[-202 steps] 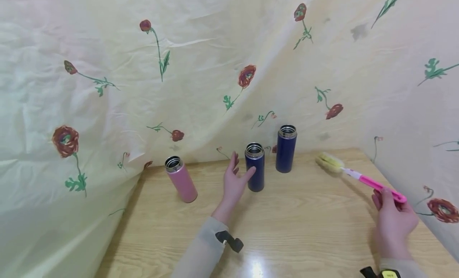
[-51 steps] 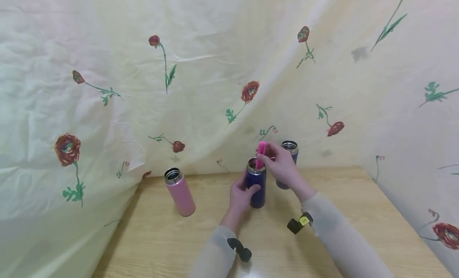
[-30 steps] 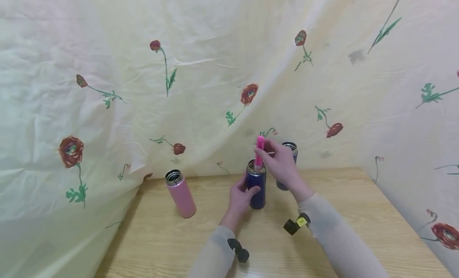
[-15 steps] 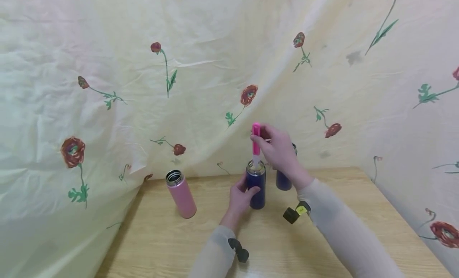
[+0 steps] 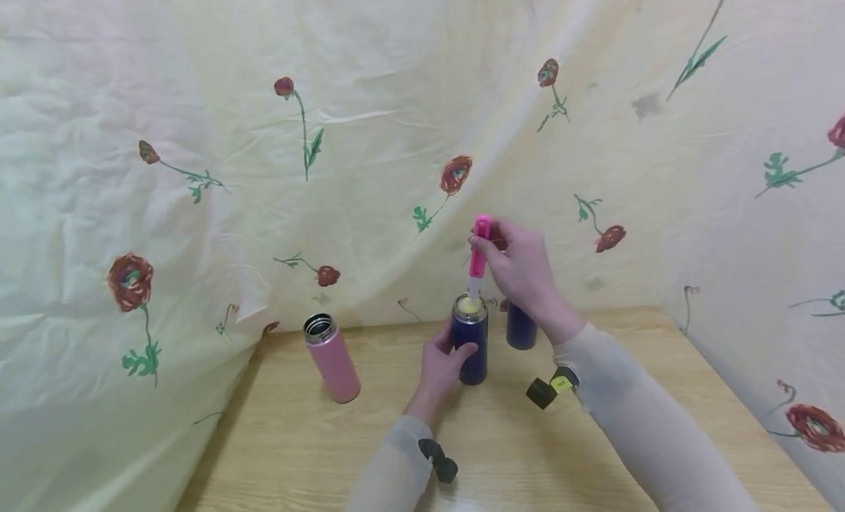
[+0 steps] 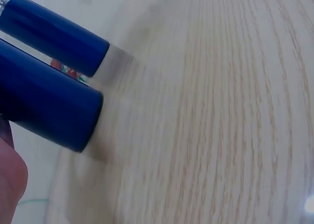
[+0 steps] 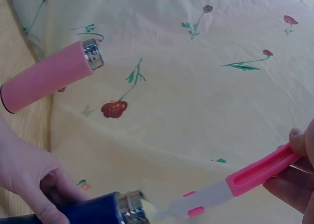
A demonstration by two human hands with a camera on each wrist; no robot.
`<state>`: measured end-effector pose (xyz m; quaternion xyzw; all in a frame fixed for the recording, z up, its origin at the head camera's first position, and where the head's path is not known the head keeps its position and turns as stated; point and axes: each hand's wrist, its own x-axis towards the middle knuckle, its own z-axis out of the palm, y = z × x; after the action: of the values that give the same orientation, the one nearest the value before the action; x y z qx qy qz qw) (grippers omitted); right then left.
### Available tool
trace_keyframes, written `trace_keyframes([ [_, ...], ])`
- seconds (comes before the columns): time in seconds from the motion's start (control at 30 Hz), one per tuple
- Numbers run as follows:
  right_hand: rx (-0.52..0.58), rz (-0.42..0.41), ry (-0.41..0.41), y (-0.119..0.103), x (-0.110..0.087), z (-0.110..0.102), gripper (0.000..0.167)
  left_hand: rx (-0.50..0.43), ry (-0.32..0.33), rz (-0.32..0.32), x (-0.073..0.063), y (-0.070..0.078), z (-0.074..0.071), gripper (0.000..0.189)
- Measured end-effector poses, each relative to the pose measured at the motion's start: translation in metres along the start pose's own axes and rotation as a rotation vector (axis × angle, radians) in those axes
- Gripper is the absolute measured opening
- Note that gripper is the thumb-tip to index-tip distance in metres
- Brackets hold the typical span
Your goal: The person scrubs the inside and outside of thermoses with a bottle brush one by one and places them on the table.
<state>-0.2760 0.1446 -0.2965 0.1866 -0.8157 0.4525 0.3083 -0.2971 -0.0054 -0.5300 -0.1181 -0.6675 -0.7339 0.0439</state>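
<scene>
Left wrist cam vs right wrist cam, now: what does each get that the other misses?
Left wrist only: the second blue bottle, standing beyond the held blue bottle.

Right wrist only: the pink bottle, the brush with its pink handle gripped by the right hand, and the held bottle's metal neck with the brush's pale head at its mouth.

Both: the held blue bottle, part of the left hand on it, the wooden table and the flowered cloth.
</scene>
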Motion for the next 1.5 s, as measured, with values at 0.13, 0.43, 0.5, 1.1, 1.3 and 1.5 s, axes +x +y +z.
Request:
trace_keyframes([
  [0.13, 0.01, 0.004, 0.024, 0.002, -0.003, -0.001, 0.016, 0.034, -0.007, 0.024, -0.002, -0.001, 0.002, 0.08],
  [0.43, 0.144, 0.126, 0.073, 0.013, -0.009, -0.011, 0.021, 0.043, 0.098, 0.034, -0.014, 0.011, 0.004, 0.078],
  [0.5, 0.207, 0.17, 0.092, 0.015, -0.012, -0.015, 0.022, 0.084, 0.109, 0.058, -0.015, 0.016, 0.001, 0.077],
  [1.1, 0.629, 0.256, 0.288, 0.027, -0.065, -0.038, 0.014, 0.277, 0.006, 0.385, -0.029, 0.039, -0.034, 0.075],
  [1.3, 0.711, 0.28, 0.272, 0.04, -0.073, -0.04, 0.016, 0.143, -0.02, 0.406, -0.041, 0.036, -0.041, 0.076],
  [1.5, 0.701, 0.352, 0.278, 0.051, -0.072, -0.042, 0.019, 0.126, -0.079, 0.452, -0.048, 0.041, -0.046, 0.067],
])
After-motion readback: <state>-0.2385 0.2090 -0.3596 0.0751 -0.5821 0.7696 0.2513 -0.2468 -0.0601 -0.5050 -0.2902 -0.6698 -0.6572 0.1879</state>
